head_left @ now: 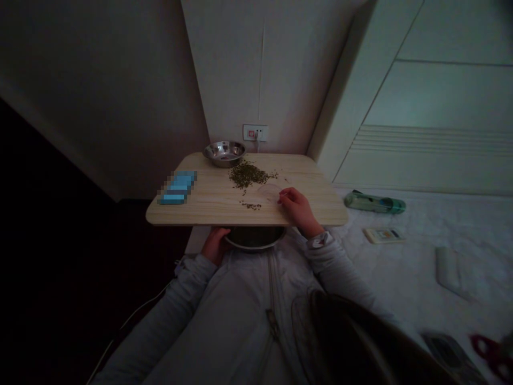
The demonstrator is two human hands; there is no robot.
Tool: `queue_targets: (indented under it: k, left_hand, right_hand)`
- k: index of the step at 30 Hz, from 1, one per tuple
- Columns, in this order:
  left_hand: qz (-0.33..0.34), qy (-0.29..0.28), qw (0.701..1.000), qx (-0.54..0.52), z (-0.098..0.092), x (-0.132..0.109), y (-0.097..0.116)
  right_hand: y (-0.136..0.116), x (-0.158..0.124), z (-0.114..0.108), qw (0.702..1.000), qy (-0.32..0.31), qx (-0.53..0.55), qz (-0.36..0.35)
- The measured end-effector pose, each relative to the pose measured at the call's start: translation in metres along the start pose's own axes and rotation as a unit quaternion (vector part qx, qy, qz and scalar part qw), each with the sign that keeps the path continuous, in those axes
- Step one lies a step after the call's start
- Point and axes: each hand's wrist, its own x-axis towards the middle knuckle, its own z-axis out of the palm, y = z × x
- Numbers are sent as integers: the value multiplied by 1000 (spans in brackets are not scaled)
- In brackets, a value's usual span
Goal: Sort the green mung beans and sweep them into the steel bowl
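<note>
A pile of small green beans (246, 174) lies on a light wooden table (200, 200), with a few strays (251, 205) nearer the front edge. My right hand (295, 207) rests on the table right of the strays, fingertips pinched together beside a faint clear round lid or dish (269, 190); what it pinches is too small to make out. My left hand (215, 245) is below the table's front edge, gripping the rim of a metal bowl (254, 237) held under the edge. A second metal bowl (224, 152) stands at the table's back.
A blurred blue object (178, 187) lies on the table's left. A wall socket (255, 132) is behind the table. On the white bed at right lie a green bottle (374, 202), a remote (383, 235) and a white object (451, 272). The room is dim.
</note>
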Motion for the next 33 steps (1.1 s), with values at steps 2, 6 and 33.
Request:
queue_targets:
  k: [2, 6, 33]
  left_hand:
    - [-1, -2, 1000, -3, 1, 0, 1]
    - [-1, 1, 1000, 0, 1, 0, 1]
    - [-2, -5, 1000, 8, 0, -1, -1]
  right_hand:
    - [-1, 0, 0, 1000, 0, -3, 4]
    - [-4, -1, -1, 1000, -1, -9, 0]
    - [-3, -1, -1, 1000, 0, -18, 9]
